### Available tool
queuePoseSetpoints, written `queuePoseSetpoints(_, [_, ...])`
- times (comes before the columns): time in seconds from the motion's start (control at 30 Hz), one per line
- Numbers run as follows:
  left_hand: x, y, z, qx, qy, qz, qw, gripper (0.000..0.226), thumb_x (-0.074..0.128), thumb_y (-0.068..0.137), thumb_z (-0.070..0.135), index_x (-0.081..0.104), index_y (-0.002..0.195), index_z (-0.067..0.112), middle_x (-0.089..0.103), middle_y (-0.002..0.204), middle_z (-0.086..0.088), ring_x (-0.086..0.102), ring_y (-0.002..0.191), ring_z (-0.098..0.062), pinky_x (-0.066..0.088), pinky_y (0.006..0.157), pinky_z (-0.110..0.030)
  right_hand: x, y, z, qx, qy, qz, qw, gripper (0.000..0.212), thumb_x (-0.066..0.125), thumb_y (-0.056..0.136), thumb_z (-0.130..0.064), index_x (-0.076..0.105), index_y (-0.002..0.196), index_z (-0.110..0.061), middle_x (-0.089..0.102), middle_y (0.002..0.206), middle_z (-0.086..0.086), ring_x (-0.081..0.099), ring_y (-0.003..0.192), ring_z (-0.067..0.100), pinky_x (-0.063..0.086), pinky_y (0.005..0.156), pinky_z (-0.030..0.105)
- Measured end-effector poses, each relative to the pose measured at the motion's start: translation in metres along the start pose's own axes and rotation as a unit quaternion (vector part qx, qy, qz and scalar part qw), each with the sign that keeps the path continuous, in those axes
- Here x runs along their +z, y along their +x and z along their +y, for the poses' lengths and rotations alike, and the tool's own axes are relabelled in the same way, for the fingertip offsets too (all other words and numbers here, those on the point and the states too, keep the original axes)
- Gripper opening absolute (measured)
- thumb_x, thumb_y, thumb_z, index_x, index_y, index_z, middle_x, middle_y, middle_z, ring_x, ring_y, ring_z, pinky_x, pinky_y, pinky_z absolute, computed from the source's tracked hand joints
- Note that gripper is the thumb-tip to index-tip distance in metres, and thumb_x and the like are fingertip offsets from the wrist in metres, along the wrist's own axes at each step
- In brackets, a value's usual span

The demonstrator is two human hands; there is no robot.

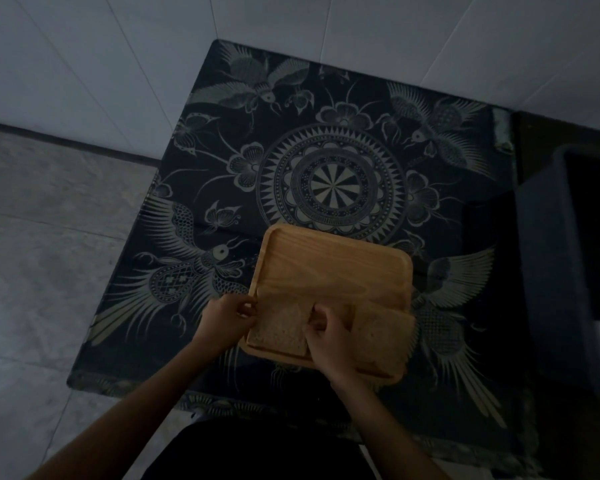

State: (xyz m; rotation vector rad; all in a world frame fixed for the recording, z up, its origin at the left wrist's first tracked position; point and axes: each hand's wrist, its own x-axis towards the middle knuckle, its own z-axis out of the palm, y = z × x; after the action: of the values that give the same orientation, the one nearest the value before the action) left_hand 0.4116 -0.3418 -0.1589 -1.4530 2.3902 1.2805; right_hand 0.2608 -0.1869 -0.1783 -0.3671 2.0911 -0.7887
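A square wooden tray (329,268) lies on a dark table covered with a bird-and-mandala patterned cloth (333,181). Two slices of bread lie at the tray's near edge: a left slice (279,329) and a right slice (381,336). My left hand (227,318) holds the tray's left rim, with its fingers curled at the left edge of the left slice. My right hand (326,341) lies between the two slices, its curled fingers pinching the right edge of the left slice. The light is dim.
A white tiled wall (291,22) stands behind the table. Grey floor (42,237) lies to the left. A dark box-like container (568,258) stands against the table's right side. My dark-clothed lap (257,452) is at the near edge.
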Motion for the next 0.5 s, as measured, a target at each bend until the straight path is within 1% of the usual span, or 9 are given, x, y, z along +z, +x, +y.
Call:
queuePoseSetpoints(0.07, [-0.002,-0.001,0.002,0.000,0.007,-0.022,1.000,0.046,0.078,0.079,0.016,0.070,0.124,0.019,0.080,0.098,0.000,0.073,0.089,-0.010,0.059,0.083,-0.029,-0.004,-0.003,-0.003,0.005,0.009,-0.019,1.000,0.042,0.058,0.098,-0.041,0.050,0.137,-0.027,0.064,0.101,-0.013,0.065,0.090,0.005,0.061,0.081,0.037])
queuePoseSetpoints(0.1, [-0.003,-0.002,0.002,0.000,0.010,-0.031,0.999,0.050,0.078,0.079,0.018,0.067,0.128,0.020,0.080,0.101,0.000,0.073,0.090,-0.011,0.059,0.083,-0.029,-0.006,-0.005,-0.005,0.005,0.008,-0.030,1.000,0.043,0.056,0.099,-0.045,0.049,0.138,-0.028,0.064,0.100,-0.014,0.065,0.089,0.004,0.061,0.081,0.036])
queuePoseSetpoints(0.13, [-0.004,-0.002,0.003,-0.001,0.012,-0.040,0.999,0.053,0.078,0.079,0.020,0.065,0.131,0.020,0.079,0.105,-0.001,0.072,0.091,-0.012,0.058,0.084,-0.030,-0.008,-0.007,-0.006,0.002,0.004,-0.041,0.999,0.045,0.055,0.099,-0.047,0.047,0.139,-0.028,0.064,0.101,-0.015,0.064,0.090,0.003,0.060,0.079,0.033])
queuePoseSetpoints(0.2, [-0.006,-0.004,0.006,0.001,0.016,-0.052,0.999,0.058,0.079,0.080,0.024,0.061,0.135,0.021,0.077,0.111,-0.002,0.072,0.092,-0.014,0.058,0.084,-0.031,-0.014,-0.011,-0.008,-0.003,0.004,-0.059,0.998,0.049,0.054,0.098,-0.050,0.045,0.142,-0.029,0.064,0.109,-0.011,0.062,0.093,0.000,0.056,0.076,0.027])
queuePoseSetpoints(0.27, [-0.007,-0.005,0.012,0.011,0.034,-0.048,0.998,0.061,0.079,0.080,0.029,0.059,0.137,0.019,0.074,0.117,-0.003,0.073,0.091,-0.015,0.056,0.083,-0.030,-0.021,-0.013,-0.010,-0.014,0.021,-0.068,0.997,0.049,0.055,0.099,-0.047,0.044,0.142,-0.029,0.063,0.119,-0.005,0.060,0.098,-0.001,0.052,0.076,0.023])
queuePoseSetpoints(0.33, [-0.007,-0.006,0.022,0.028,0.056,-0.033,0.997,0.063,0.080,0.080,0.032,0.059,0.138,0.017,0.071,0.123,-0.005,0.072,0.092,-0.018,0.054,0.082,-0.030,-0.030,-0.016,-0.012,-0.033,0.032,-0.071,0.996,0.042,0.055,0.100,-0.044,0.046,0.139,-0.030,0.060,0.121,-0.004,0.058,0.099,-0.003,0.048,0.075,0.019])
queuePoseSetpoints(0.4, [-0.003,-0.007,0.036,0.040,0.052,-0.026,0.998,0.064,0.080,0.080,0.035,0.058,0.138,0.019,0.068,0.125,-0.004,0.070,0.092,-0.017,0.054,0.082,-0.031,-0.042,-0.017,-0.011,-0.047,0.041,-0.068,0.996,0.038,0.055,0.100,-0.042,0.048,0.135,-0.031,0.061,0.121,-0.005,0.056,0.100,-0.004,0.048,0.078,0.021])
queuePoseSetpoints(0.47, [0.004,-0.008,0.051,0.052,0.038,-0.025,0.998,0.064,0.080,0.079,0.039,0.057,0.137,0.026,0.066,0.122,0.001,0.069,0.090,-0.014,0.055,0.078,-0.030,-0.053,-0.018,-0.009,-0.046,0.057,-0.059,0.996,0.042,0.059,0.098,-0.040,0.048,0.138,-0.029,0.059,0.117,-0.009,0.057,0.101,0.001,0.047,0.085,0.026])
queuePoseSetpoints(0.5, [0.008,-0.008,0.058,0.057,0.028,-0.026,0.998,0.064,0.081,0.078,0.040,0.057,0.136,0.028,0.065,0.120,0.003,0.068,0.089,-0.012,0.054,0.075,-0.027,-0.060,-0.018,-0.007,-0.047,0.062,-0.051,0.996,0.045,0.062,0.097,-0.038,0.048,0.138,-0.028,0.059,0.114,-0.012,0.057,0.101,0.000,0.047,0.085,0.026])
